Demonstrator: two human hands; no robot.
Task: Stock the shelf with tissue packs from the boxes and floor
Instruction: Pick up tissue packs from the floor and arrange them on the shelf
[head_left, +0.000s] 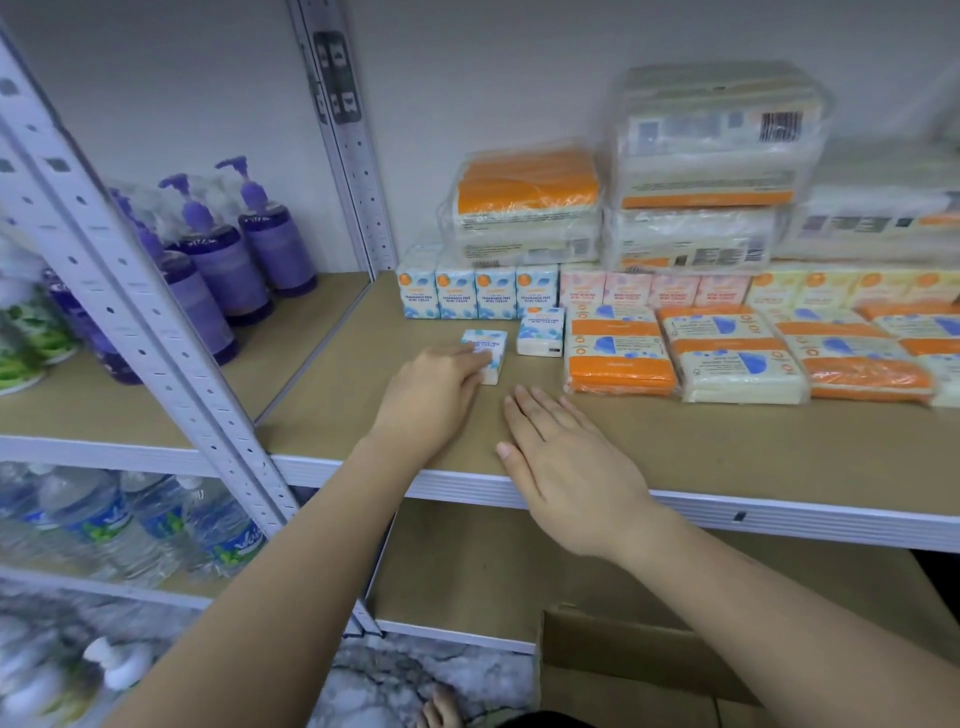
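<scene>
Tissue pack (485, 359) half-hidden under left hand (431, 395).

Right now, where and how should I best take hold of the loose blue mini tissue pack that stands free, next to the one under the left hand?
Pinch the free blue pack across its two narrow sides, coming from above and the front. It stands apart from the back row, with bare shelf in front. The open right hand is probably nearest; the left hand rests on the other pack.

mini packs (478, 295) behind loose pack (540, 331) | flat packs (618, 348) right | wrapped bundles (524, 208) on top
</scene>
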